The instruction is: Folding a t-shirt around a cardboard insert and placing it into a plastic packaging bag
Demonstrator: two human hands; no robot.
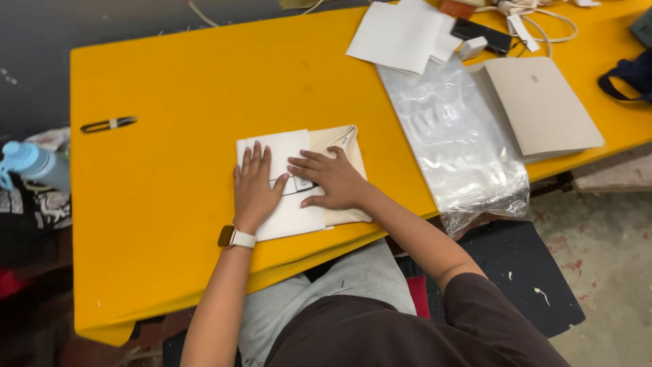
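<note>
Head view. Your left hand [255,185] lies flat, fingers spread, palm down on a white card sheet [282,183]. Your right hand [333,180] also lies flat and open, fingers pointing left, pressing a cream folded cloth [343,146] that sits under and just right of the sheet. Neither hand is clamped on anything. Sheet and cloth sit near the front edge of the yellow bench [170,170], roughly at its middle. A small white tag with dark edging [302,183] shows between your fingertips; its detail is too small to tell. A pale watch [234,238] is on your left wrist.

Around it: clear plastic bags [455,149] lie just to the right, spilling over the front edge. Beyond them, a flat beige box [540,105]. At the far edge, white paper sheets [401,34], a black phone [482,34] and a white cable [550,24]. Well to the left, a small black thread snip [109,124]. Off the bench at left, a blue bottle [30,163].

Nothing lies between your hands and the sheet.
</note>
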